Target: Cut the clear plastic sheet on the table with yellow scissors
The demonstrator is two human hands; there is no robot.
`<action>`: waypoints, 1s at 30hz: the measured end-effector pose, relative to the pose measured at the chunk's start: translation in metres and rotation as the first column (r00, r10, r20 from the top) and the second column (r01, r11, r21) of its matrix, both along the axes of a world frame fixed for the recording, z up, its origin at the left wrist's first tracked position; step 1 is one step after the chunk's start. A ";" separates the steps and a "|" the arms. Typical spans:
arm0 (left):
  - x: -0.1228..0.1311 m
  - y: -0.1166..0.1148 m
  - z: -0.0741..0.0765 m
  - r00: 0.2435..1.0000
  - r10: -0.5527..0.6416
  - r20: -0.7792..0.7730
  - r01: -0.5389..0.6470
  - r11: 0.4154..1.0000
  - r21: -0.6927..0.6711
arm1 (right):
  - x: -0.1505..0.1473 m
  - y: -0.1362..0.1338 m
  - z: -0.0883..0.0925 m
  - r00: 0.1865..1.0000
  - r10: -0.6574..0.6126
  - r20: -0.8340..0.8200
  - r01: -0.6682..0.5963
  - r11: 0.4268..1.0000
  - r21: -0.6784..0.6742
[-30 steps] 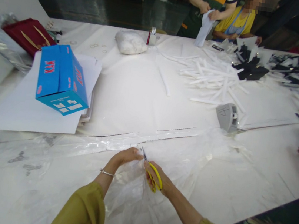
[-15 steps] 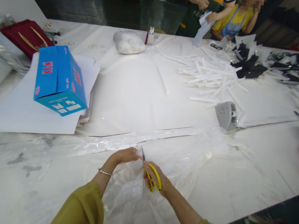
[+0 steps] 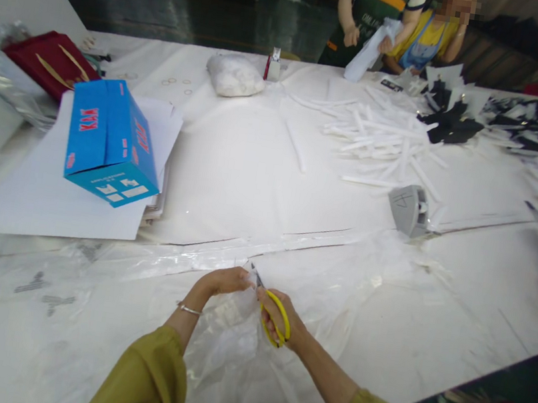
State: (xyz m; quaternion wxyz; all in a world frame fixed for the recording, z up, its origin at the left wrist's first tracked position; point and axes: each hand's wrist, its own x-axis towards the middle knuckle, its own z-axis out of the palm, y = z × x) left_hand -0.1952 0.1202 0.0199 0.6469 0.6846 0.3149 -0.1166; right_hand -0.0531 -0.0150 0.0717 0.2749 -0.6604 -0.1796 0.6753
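Note:
Near the front middle of the table, my left hand [image 3: 231, 280] pinches a bit of thin clear plastic between thumb and fingers. My right hand [image 3: 284, 321] is closed around yellow-handled scissors [image 3: 288, 323], with fingers in the handles. Their short metal blades point up and left, right beside my left fingertips. Below and between my hands spreads crumpled clear plastic film [image 3: 227, 347], possibly a bag. Exactly what lies between the blades is too small to make out.
A blue box [image 3: 107, 137] rests on stacked white sheets [image 3: 35, 207] at left, before a dark red bag [image 3: 49, 64]. A grey tape dispenser [image 3: 406, 212] stands at right. White strips [image 3: 374, 140] and a white bundle [image 3: 234, 76] lie farther back. Two people work across the table.
The scissor handles and blades have shifted slightly in my right hand, the blades closer to my left fingertips. Across the table, a person has moved a pale blue cloth.

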 end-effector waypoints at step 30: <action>0.006 -0.095 0.041 0.912 0.223 -0.344 0.172 0.552 0.816 | 0.033 -0.102 0.032 0.985 0.144 -0.094 -0.151 0.986 -0.076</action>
